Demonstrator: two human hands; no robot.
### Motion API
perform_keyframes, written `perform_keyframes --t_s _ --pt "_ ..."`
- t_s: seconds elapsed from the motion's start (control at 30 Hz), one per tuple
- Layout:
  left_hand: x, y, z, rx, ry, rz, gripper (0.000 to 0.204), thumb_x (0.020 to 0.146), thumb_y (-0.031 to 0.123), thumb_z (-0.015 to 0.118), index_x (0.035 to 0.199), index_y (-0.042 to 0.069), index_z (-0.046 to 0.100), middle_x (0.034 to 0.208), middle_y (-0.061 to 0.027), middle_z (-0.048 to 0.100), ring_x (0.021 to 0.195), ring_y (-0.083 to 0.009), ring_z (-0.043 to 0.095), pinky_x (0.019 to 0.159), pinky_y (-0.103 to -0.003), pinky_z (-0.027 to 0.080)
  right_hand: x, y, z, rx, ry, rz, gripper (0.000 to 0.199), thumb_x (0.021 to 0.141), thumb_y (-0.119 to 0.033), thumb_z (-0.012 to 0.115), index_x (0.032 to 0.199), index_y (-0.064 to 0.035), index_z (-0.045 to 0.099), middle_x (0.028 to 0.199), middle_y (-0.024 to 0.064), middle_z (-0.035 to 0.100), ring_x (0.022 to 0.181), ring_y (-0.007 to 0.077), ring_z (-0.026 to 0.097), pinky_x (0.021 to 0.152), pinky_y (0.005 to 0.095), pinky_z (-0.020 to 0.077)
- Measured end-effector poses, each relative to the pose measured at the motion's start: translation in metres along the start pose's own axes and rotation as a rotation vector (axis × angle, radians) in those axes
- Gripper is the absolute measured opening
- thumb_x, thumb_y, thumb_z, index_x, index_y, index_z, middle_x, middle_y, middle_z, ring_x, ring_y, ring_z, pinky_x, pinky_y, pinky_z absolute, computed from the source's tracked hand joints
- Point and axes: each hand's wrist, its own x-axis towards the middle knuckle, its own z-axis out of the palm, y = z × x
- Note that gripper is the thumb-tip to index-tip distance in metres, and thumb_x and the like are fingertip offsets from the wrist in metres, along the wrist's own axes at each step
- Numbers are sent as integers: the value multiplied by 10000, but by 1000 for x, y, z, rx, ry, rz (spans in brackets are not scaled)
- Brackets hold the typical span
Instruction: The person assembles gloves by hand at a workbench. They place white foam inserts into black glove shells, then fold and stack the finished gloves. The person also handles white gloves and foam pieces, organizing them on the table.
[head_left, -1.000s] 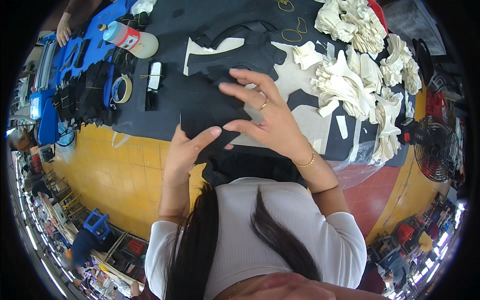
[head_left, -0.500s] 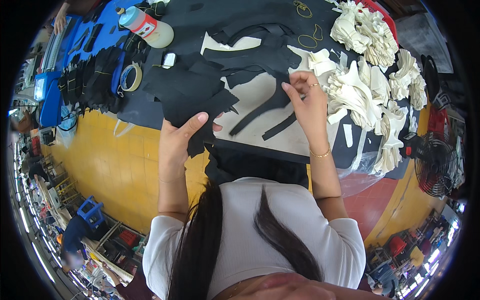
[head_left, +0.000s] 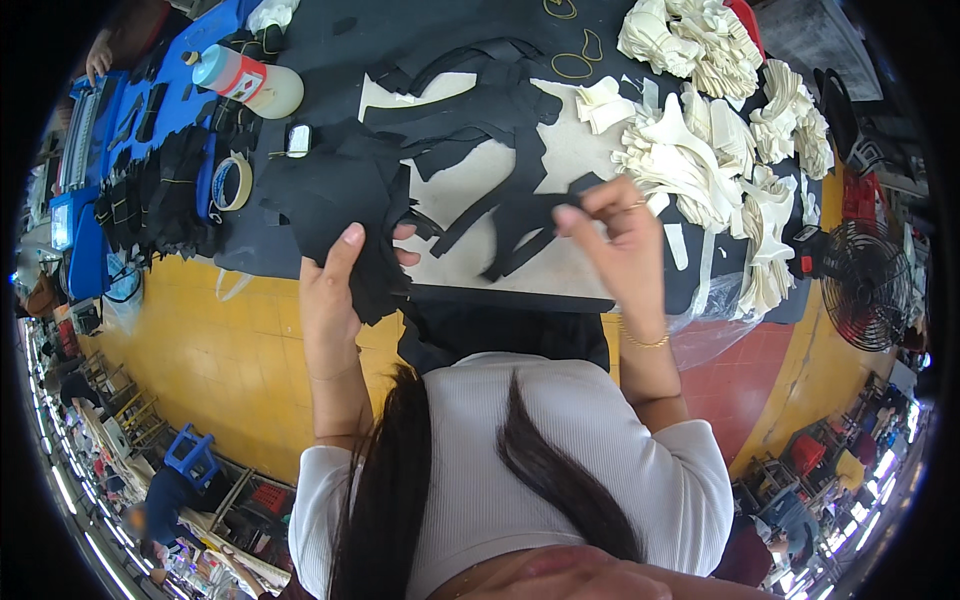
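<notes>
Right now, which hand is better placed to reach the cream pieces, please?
Probably the right hand: though apparently pinching a black strip, it is nearer the cream pieces; the left hand holds a stack of black pieces.

hands (head_left: 333, 280) holding black cut pieces (head_left: 345, 190), cream bundles (head_left: 690, 150), bottle (head_left: 272, 92)

On the flat sheet (head_left: 565, 268) we have cut strips (head_left: 480, 212), with our right hand (head_left: 622, 225), holding a strip (head_left: 525, 218), over its right part. At its left we have the stack of pieces (head_left: 340, 190) in our left hand (head_left: 335, 290), then the tape roll (head_left: 246, 184) and, farther back, the bottle (head_left: 250, 85); right of it, bundles (head_left: 685, 150), then the fan (head_left: 865, 285); behind it, rubber bands (head_left: 585, 52).
</notes>
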Motion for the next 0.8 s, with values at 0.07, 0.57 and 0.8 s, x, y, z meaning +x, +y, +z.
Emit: perform_keyframes --t_s 0.07,0.57,0.8 --pt "0 1 -1 -31 16 -14 347 967 185 557 1211 -61 559 949 -223 703 701 -289 711 641 -362 605 5 12 -26 -147 172 109 259 852 -47 762 992 -37 544 849 53 625 787 125 620 712 274 491" --pt "-9 -6 29 -54 -195 2 330 872 -25 688 1187 -46 595 1044 -145 694 861 -236 707 688 -341 618 28 -30 58 -402 -25 -549 462 729 -177 847 1155 -75 699 1258 84 576 1020 233 607 860 330 505" --pt "-4 -13 20 -23 -152 22 319 848 -21 727 1148 -39 620 998 -119 703 794 -208 694 715 -317 590 13 -27 83 -328 -17 -484 547 703 -123 863 1214 -75 675 1264 87 574 960 215 607 813 308 513"
